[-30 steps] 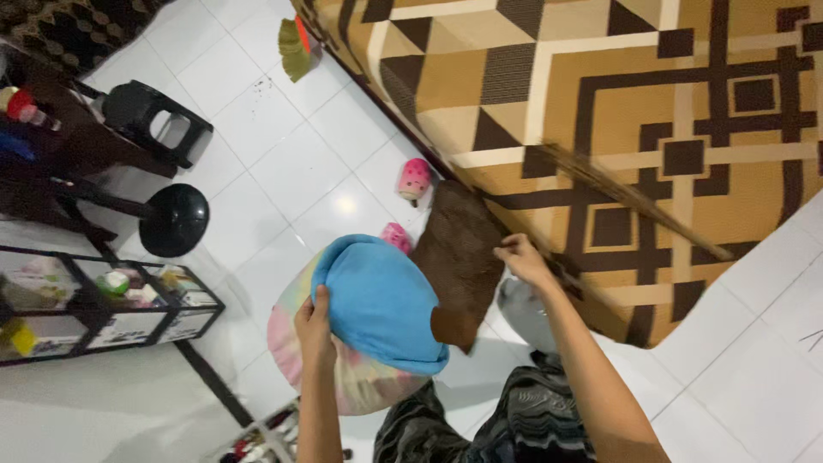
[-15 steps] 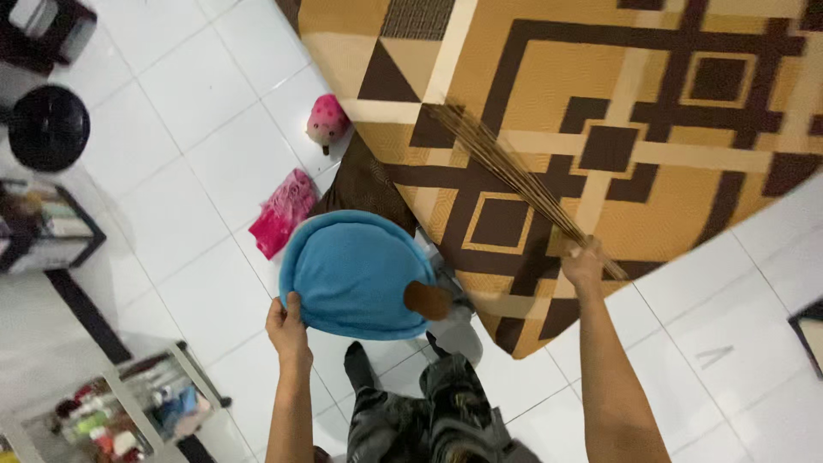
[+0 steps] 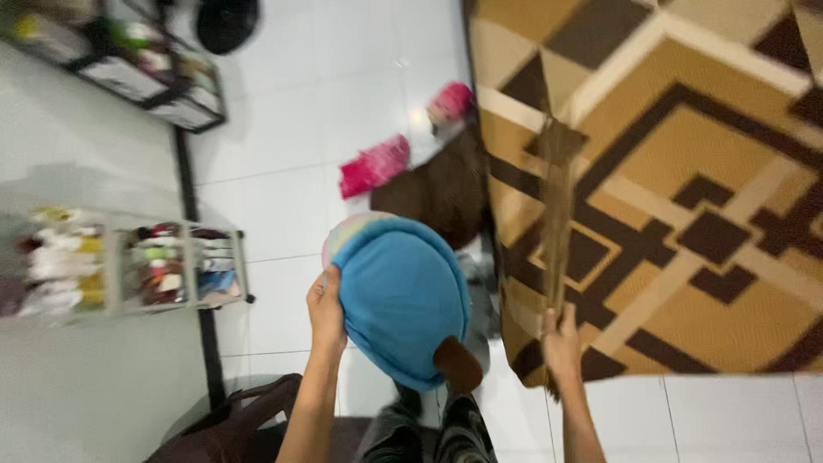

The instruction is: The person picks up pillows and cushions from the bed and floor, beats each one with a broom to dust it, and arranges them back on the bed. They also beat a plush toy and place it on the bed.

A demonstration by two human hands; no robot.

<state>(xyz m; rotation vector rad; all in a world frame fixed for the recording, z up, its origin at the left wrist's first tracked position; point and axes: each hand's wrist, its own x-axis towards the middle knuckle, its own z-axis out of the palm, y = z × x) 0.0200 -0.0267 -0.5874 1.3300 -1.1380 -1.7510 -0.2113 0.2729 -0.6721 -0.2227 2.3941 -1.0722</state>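
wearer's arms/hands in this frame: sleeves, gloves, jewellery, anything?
Both forearms are bare to the bottom frame edge: no sleeves in view. Left hand and right hand have no gloves; no watch, bracelet or ring is visible, though motion blur hides fine detail. Dark patterned trousers show below.

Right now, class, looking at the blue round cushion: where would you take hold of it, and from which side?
Grip the blue round cushion at its rim, from the left, as the left hand does: the edge looks soft and thin enough to pinch, while the domed middle offers no hold. The right hand is busy with a bundle of thin sticks lying on the patterned mattress.
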